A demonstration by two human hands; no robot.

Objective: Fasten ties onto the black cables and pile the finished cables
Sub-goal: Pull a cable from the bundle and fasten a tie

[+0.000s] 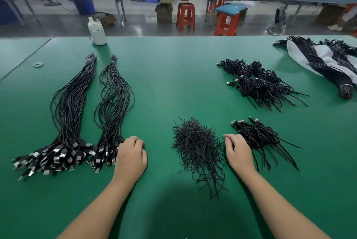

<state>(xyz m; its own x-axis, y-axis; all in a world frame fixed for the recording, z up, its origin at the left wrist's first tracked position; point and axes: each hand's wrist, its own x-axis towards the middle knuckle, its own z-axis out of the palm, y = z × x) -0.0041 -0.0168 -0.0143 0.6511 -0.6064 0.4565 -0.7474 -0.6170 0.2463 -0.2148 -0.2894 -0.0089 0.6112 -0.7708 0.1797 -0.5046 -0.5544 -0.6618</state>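
While both hands rest curled and empty on the green desk (173,76), the left hand (131,155) touches the untied black cables (108,115) and the right hand (238,152) sits between the ties (197,148) and the finished pile (260,136). A careless pull could drag several tangled ties or scatter the pile. Fingertips are tucked under, so contact there is unclear.

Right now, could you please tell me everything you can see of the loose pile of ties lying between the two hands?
The pile of ties is a loose, tangled heap of short, thin, dark strands, wire-like in look, lying flat on the green table. Stray ends stick out all round, most trailing toward the near edge. It sits between the left hand and the right hand; neither hand clearly touches it. Nothing rests on top of it.
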